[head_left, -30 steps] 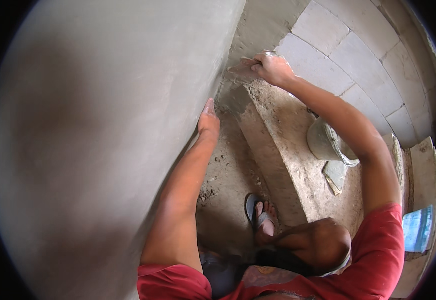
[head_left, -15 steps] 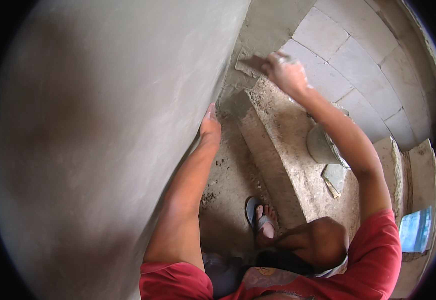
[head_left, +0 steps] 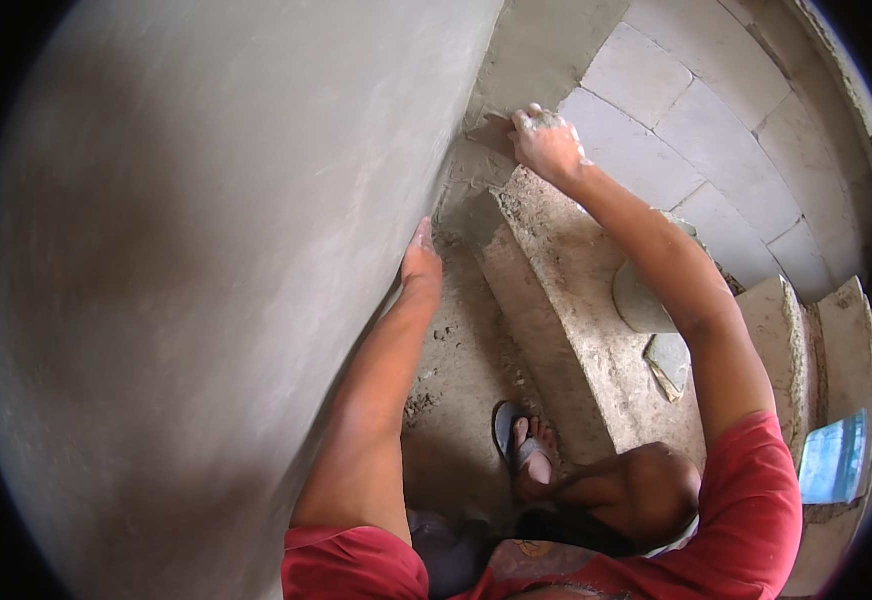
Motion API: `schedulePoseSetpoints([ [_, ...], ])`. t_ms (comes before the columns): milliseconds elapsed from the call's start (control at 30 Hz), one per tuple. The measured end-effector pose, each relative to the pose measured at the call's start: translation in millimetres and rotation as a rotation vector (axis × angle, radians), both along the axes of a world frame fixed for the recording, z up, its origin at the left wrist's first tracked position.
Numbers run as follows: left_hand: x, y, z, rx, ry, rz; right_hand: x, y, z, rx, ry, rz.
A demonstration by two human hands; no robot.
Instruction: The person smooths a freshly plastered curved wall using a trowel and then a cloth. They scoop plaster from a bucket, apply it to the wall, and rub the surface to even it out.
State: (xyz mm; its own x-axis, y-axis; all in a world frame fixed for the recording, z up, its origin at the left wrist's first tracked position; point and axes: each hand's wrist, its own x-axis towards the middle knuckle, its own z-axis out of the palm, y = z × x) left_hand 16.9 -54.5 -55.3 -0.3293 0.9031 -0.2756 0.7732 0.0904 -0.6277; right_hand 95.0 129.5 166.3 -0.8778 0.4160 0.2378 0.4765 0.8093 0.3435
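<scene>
right hand (head_left: 548, 145) gripping trowel (head_left: 491, 133) beside wall (head_left: 256, 200)

I see soft, even daylight, brightest on the pale paving slabs (head_left: 656, 130) at upper right. The plastered wall (head_left: 206, 280) fills the left, close to the lens and out of focus, shading to a dim brownish patch near its middle. Shadow pools below, around the sandalled foot (head_left: 528, 455). Fisheye bending curves the edges, and black corners frame everything.

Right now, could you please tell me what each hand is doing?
Left hand: open, flat against the plastered wall.
Right hand: closed on a trowel at the wall's base.
</scene>
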Motion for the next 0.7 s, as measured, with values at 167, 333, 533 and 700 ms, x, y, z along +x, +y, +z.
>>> schedulePoseSetpoints([
  [167,-4,4,-4,0.055,-0.01,0.023,2,2,38,0.074,0.182,0.01],
  [333,1,1,9,-0.047,-0.049,0.011,12,-3,80,0.105,0.263,-0.068],
  [533,1,-1,13,-0.028,-0.054,0.024,40,-40,97,0.086,0.445,-0.02],
  [700,0,1,1,-0.019,-0.015,0.014,38,-52,19,-0.231,0.231,0.023],
])
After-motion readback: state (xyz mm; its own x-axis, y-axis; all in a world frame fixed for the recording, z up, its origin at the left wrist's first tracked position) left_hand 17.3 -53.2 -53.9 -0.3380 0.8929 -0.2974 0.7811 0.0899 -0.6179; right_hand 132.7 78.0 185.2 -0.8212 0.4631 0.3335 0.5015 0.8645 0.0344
